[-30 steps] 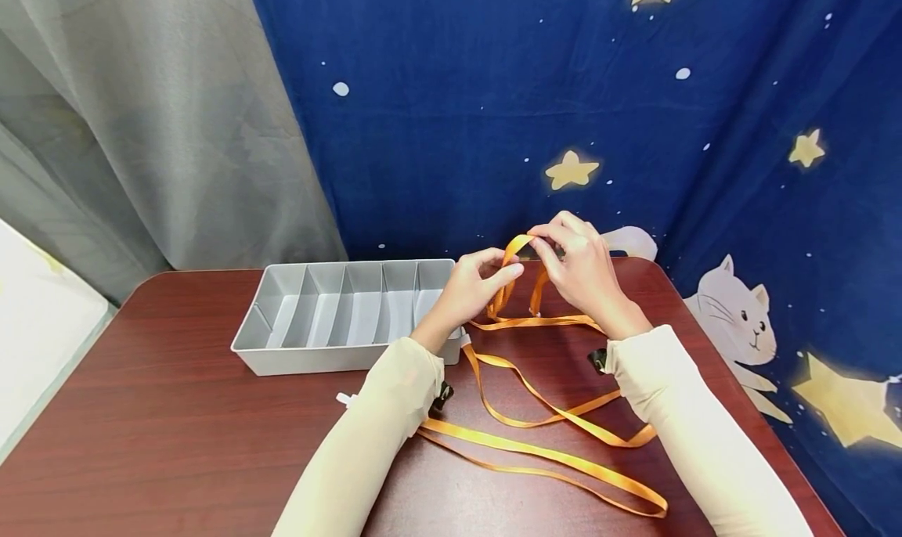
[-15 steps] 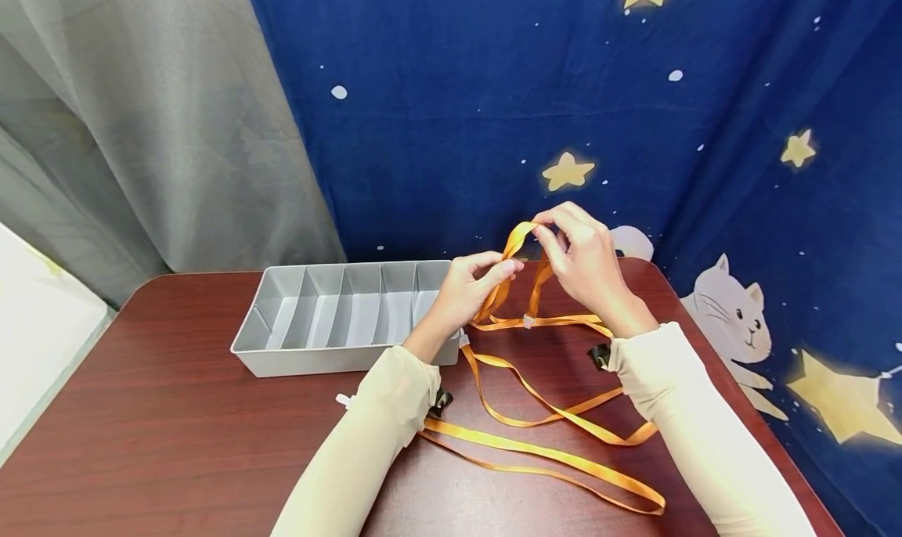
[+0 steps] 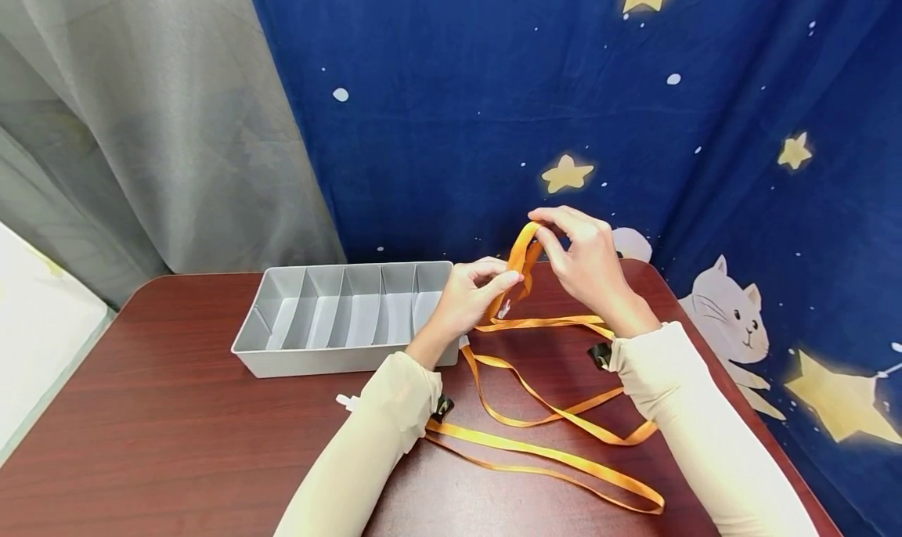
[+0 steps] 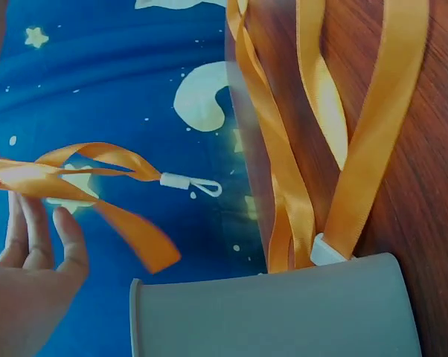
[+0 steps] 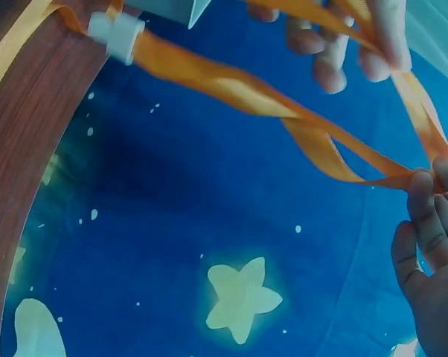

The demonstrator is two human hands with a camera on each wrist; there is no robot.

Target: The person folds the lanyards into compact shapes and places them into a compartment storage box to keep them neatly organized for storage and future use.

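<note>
An orange lanyard (image 3: 521,255) is folded into an arch between my two hands above the back right of the table. My left hand (image 3: 468,294) pinches its lower left part between thumb and fingers, beside the tray's right end. Higher up, my right hand (image 3: 581,255) pinches the top of the fold with thumb and fingertips. A white clip with a small loop (image 4: 190,183) hangs from the held lanyard's end in the left wrist view. In the right wrist view the fingers of my right hand (image 5: 436,249) grip the strap at the right edge.
A grey divided tray (image 3: 345,360) stands left of my hands. More orange lanyards lie loose on the brown table: one strap (image 3: 550,321) behind, one (image 3: 627,441) between my forearms, one (image 3: 507,441) nearest. A white clip (image 3: 347,401) shows beside my left forearm. A starry blue curtain (image 3: 437,130) hangs behind.
The held lanyard's white clip has swung left, toward my left hand. My left hand has dropped slightly, while my right hand has risen a little. The loose lanyards lie almost unchanged.
</note>
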